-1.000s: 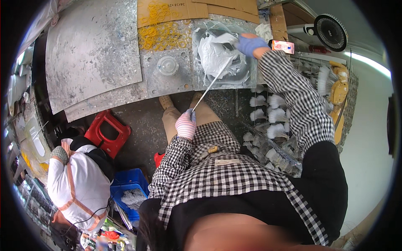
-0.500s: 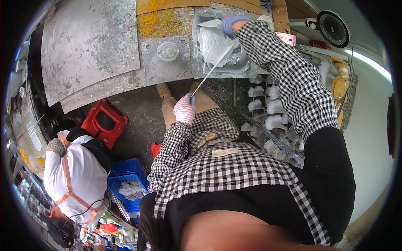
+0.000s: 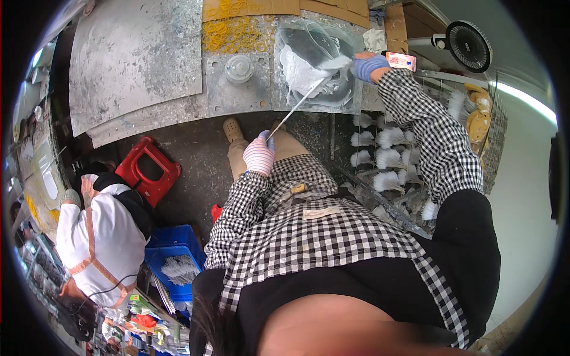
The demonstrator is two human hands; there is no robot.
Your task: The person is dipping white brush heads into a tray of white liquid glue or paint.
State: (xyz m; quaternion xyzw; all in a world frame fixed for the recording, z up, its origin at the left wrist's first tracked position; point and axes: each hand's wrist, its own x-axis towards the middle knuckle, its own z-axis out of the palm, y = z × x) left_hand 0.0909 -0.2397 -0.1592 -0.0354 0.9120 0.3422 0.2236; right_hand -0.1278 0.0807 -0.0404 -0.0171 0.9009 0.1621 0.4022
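A co-worker in a white top with orange straps bends at the far left, beside a red stool and a blue crate of white pieces on the floor. On the grey, paint-flecked table above, yellow rubber bands lie scattered over brown cardboard, next to a clear round lid. The person's left hand, in a pink-striped glove, has its fingers closed around the lower end of a thin white rod. The rod's long axis runs diagonally, pointing up and right from the lap toward a clear plastic bag of white material on the table. The right hand, in a blue glove, grips the bag's right edge, fingers closed on it. Just beside that hand lies a small flat rectangular pack, pink and white. Further right, white feathery tufts stand in rows on a wire rack, and a black fan sits at the upper right.
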